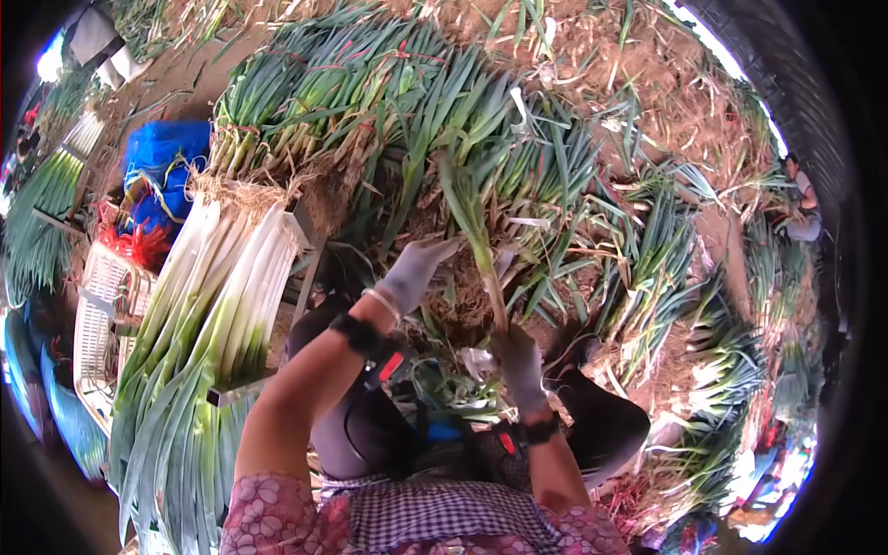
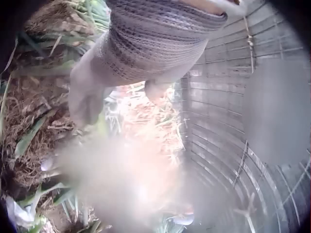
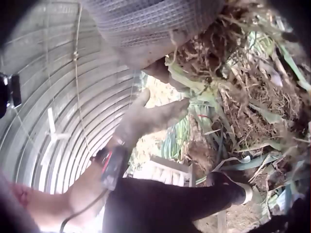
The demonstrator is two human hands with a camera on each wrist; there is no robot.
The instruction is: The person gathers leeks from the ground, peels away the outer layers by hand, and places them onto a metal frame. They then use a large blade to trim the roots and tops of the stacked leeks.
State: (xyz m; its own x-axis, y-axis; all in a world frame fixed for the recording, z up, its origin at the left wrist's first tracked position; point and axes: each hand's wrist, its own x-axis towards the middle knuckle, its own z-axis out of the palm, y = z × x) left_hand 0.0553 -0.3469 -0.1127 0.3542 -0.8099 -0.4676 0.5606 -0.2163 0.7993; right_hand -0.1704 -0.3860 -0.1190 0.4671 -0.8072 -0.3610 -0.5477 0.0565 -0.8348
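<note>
My gloved right hand [image 1: 523, 368] grips a single leek [image 1: 481, 250] near its lower end. The leek slants up and away, its green leaves spread at the top and its lower stem brownish. Left of the stem is my gloved left hand [image 1: 416, 271], its fingers stretched toward the leek and holding nothing. In the right wrist view, the left hand [image 3: 158, 114] shows its thumb and fingers apart. The left wrist view has the left hand [image 2: 141, 53] from close by, with a bright blur below it.
Cleaned leeks [image 1: 222, 277] lie across a metal-framed stand on the left, beside a white plastic basket [image 1: 92, 324] and blue packaging [image 1: 166, 153]. Unpeeled leeks [image 1: 342, 74] are heaped ahead. More leek piles [image 1: 721, 379] lie on the soil at right. A person [image 1: 803, 199] is far right.
</note>
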